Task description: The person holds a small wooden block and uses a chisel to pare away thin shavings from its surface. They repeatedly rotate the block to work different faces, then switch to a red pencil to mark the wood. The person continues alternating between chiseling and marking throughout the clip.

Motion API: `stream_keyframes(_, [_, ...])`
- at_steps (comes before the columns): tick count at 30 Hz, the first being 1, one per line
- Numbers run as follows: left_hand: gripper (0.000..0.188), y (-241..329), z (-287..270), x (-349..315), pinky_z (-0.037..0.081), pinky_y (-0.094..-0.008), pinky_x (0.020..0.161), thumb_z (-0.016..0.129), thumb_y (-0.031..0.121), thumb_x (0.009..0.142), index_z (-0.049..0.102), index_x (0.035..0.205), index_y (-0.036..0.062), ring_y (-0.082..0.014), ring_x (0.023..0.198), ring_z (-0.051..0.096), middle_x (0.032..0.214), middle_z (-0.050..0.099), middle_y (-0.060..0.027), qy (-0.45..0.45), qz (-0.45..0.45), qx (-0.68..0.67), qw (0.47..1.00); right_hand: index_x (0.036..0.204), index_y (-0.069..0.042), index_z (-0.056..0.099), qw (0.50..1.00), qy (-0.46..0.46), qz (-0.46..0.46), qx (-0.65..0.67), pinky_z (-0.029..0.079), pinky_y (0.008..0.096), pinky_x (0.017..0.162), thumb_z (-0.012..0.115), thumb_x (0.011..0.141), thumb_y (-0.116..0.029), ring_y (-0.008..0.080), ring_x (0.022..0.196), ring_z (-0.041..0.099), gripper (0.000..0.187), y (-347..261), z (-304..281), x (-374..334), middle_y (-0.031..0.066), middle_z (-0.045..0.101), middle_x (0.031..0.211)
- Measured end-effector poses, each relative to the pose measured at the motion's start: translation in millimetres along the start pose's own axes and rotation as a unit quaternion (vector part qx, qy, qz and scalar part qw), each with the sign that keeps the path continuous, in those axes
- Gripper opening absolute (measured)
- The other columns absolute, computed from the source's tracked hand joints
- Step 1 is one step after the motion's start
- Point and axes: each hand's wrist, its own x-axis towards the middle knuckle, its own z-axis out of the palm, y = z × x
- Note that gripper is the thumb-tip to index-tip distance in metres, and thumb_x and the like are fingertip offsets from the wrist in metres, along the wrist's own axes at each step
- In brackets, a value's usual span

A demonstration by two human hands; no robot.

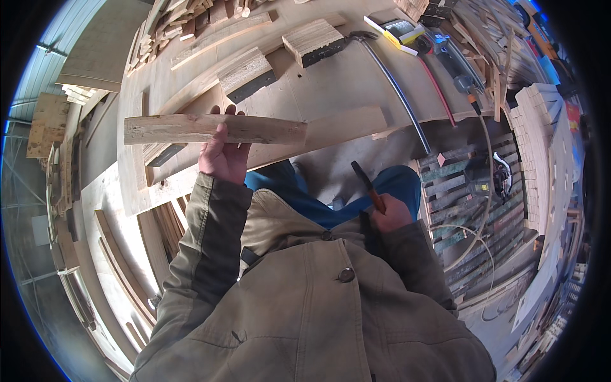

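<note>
My left hand (224,156) is closed around a flat wooden board (167,129), thumb on top and fingertips showing past the far edge. The board lies crosswise above the near edge of the plywood table (331,89). Low at the right, by my right knee, my right hand (391,214) grips a hand tool (365,177) with a dark narrow end and a reddish-brown shaft. The dark end points up and away from me; its exact kind I cannot make out. Two thick wooden blocks with dark sides, a near one (245,71) and a farther one (313,42), sit beyond the board.
A hammer (393,83) with a long metal handle lies across the table, beside a red rod (436,90) and a corded power tool (455,63). Wood scraps (181,25) are heaped far left. Right of my knee is a slatted pallet (471,191) with a cable over it.
</note>
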Motion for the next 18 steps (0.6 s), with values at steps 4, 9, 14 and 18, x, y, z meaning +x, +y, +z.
stream_keyframes(4, [0.053, 0.5, 16.5, -6.6, 0.057, -0.0515, 0.101, 0.068, 0.006, 0.097, 0.049, 0.147, 0.0097, -0.0299, 0.128, 0.061, 0.143, 0.059, -0.0165, -0.019, 0.049, 0.052, 0.997, 0.101, -0.005, 0.068, 1.000, -0.012, -0.015, 0.002, 0.051, 0.0507, 0.075, 0.064, 0.085, -0.021, 0.0457, 0.089, 0.065, 0.023, 2.8, -1.3, 1.3, 0.0236, 0.068, 0.088])
stream_keyframes(9, [0.049, 2.6, 43.9, -7.0, 0.059, -0.0454, 0.100, 0.066, 0.002, 0.097, 0.053, 0.144, 0.0024, -0.0289, 0.121, 0.066, 0.135, 0.064, -0.0199, -0.074, 0.098, 0.186, 0.975, 0.109, -0.003, 0.068, 0.999, -0.024, -0.029, 0.038, 0.053, 0.0454, 0.076, 0.068, 0.084, -0.020, 0.0399, 0.085, 0.068, 0.031, -6.5, -5.2, 3.3, 0.0205, 0.069, 0.088])
stream_keyframes(14, [0.046, -0.6, 77.9, -3.9, 0.055, -0.0382, 0.102, 0.069, 0.002, 0.096, 0.056, 0.141, -0.0012, -0.0255, 0.120, 0.066, 0.131, 0.068, -0.0188, -0.142, 0.109, 0.292, 0.939, 0.135, 0.000, 0.057, 0.975, -0.030, -0.113, 0.189, 0.051, 0.0345, 0.084, 0.068, 0.089, -0.013, 0.0189, 0.093, 0.062, 0.049, -35.6, -21.8, -5.2, 0.0097, 0.065, 0.103])
stream_keyframes(18, [0.046, -7.2, 99.6, -8.5, 0.051, -0.0382, 0.107, 0.067, -0.005, 0.095, 0.055, 0.139, -0.0049, -0.0269, 0.123, 0.064, 0.131, 0.068, -0.0173, -0.172, 0.090, 0.327, 0.925, 0.147, 0.000, 0.048, 0.946, -0.058, -0.180, 0.263, 0.050, 0.0320, 0.091, 0.067, 0.094, -0.015, 0.0151, 0.101, 0.057, 0.058, -53.9, -32.2, -11.8, 0.0077, 0.061, 0.112])
